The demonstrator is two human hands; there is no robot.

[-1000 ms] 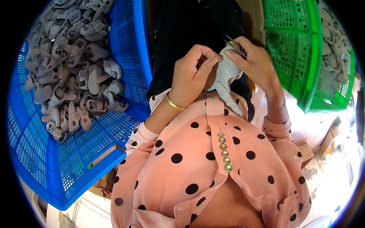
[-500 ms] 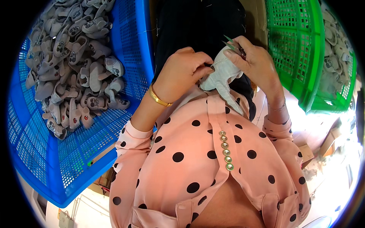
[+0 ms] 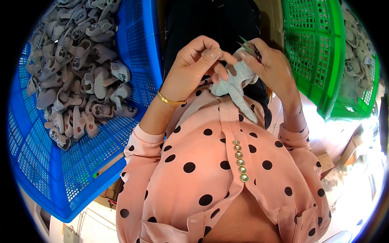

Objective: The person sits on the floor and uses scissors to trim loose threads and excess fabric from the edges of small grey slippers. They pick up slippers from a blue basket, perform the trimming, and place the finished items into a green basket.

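Note:
My right hand (image 3: 270,65) is closed around a pair of thread snips (image 3: 244,41), with the greenish pointed blades sticking out past the thumb and forefinger. Below the same fingers a small pale grey cloth shoe (image 3: 230,86) lies over my lap, its narrow strap hanging toward my blouse. Whether the right fingers also grip the shoe is partly hidden. Just left of the shoe, my left hand (image 3: 198,60) is raised with thumb and forefinger pressed together. Its other fingers curl loosely near the shoe's edge, and anything in the pinch is too small to make out.
A blue plastic basket (image 3: 75,198) heaped with small grey cloth shoes (image 3: 81,77) stands at my left. At my right is a green basket (image 3: 334,81), with more grey shoes (image 3: 356,60) beyond its near wall. Cardboard boxes (image 3: 351,148) sit on the floor at the right.
My left hand has lifted away from the shoe, up and slightly left, its fingers turning upward. The right hand stays nearly in place with the snips.

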